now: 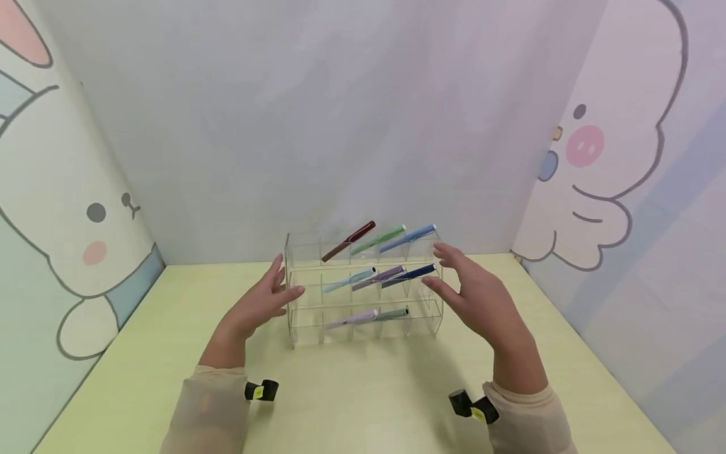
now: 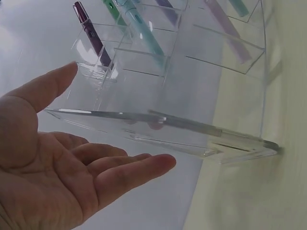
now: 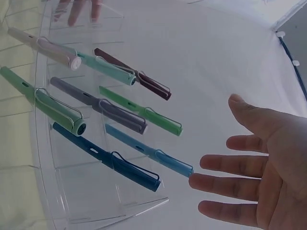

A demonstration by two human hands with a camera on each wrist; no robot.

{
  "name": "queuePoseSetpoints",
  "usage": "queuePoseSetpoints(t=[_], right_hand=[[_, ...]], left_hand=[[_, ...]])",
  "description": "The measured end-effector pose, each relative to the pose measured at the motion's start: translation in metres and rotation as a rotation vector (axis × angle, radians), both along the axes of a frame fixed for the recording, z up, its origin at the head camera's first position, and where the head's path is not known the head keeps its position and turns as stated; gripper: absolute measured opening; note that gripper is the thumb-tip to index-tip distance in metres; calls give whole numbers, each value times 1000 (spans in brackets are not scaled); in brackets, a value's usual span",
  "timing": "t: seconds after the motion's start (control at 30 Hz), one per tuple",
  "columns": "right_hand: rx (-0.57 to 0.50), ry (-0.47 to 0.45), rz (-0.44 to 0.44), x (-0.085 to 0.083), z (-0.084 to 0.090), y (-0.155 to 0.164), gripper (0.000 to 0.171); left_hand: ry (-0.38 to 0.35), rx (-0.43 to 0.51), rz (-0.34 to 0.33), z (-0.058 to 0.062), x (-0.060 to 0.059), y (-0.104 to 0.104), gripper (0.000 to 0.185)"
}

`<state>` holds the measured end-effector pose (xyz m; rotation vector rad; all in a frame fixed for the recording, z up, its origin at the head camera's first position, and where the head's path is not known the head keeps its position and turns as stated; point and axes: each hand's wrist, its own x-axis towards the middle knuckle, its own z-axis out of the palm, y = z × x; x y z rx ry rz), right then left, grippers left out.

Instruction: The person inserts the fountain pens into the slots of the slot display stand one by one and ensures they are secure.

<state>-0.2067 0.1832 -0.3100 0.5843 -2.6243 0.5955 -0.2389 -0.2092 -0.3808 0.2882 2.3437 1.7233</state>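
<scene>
A clear acrylic pen rack [image 1: 422,325] with three stepped rows stands in the middle of the table. Its top row holds a dark red pen [image 1: 348,241], a green pen [image 1: 377,239] and a blue pen [image 1: 407,238]. Three more pens lie in the middle row and two in the bottom row. My left hand [image 1: 263,302] is open beside the rack's left end, palm facing it. In the left wrist view the fingers [image 2: 134,167] sit just short of the rack [image 2: 192,129]. My right hand [image 1: 473,293] is open at the right end, fingers [image 3: 225,187] spread near the blue pen [image 3: 148,151].
The rack stands on a pale yellow-green table [image 1: 363,403] closed in by walls on three sides. A cartoon rabbit [image 1: 68,239] is on the left wall and a pink-cheeked figure [image 1: 601,157] on the right. Black wrist cameras [image 1: 261,391] sit on both sleeves.
</scene>
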Motion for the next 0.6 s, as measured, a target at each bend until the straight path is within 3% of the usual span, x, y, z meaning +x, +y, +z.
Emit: queuePoseSetpoints(t=[0.33,0.6], right_hand=[[-4,-105,27,-3,-2,2,63],[26,-251,117,-12,-12,-13,63]], left_hand=[[3,51,-58,-8,-6,-2,78],[8,44,-39,-8,-4,-4,75]])
